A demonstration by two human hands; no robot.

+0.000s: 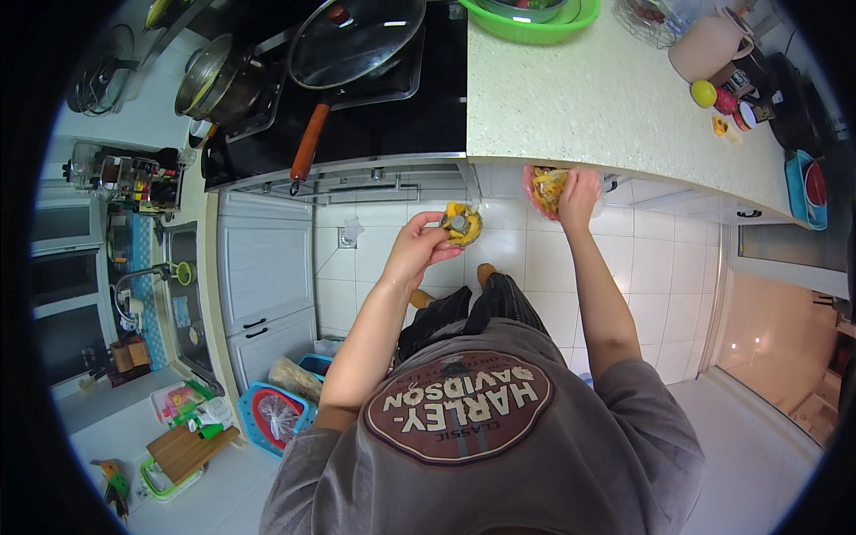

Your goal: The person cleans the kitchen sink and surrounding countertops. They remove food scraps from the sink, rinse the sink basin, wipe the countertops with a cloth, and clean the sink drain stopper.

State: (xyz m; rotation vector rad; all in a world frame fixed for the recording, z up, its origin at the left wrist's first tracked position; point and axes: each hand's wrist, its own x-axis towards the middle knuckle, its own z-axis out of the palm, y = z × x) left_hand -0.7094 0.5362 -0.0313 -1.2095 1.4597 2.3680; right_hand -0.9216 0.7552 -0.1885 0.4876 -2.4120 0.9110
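My left hand grips a round strainer-like cup by its near left side. Yellow scraps, perhaps peel, lie in its ring around a grey central knob. To the right, my right hand is at a pinkish plastic bag, just below the counter's front edge. Yellow and pale food scraps fill the bag's mouth. My right fingers point down over its right side; whether they pinch the bag or a scrap is hidden.
A lidded pan stands on the black hob, its wooden handle jutting past the front edge. The speckled countertop bears a green basin and a pink jug. A sink is at left, blue baskets below.
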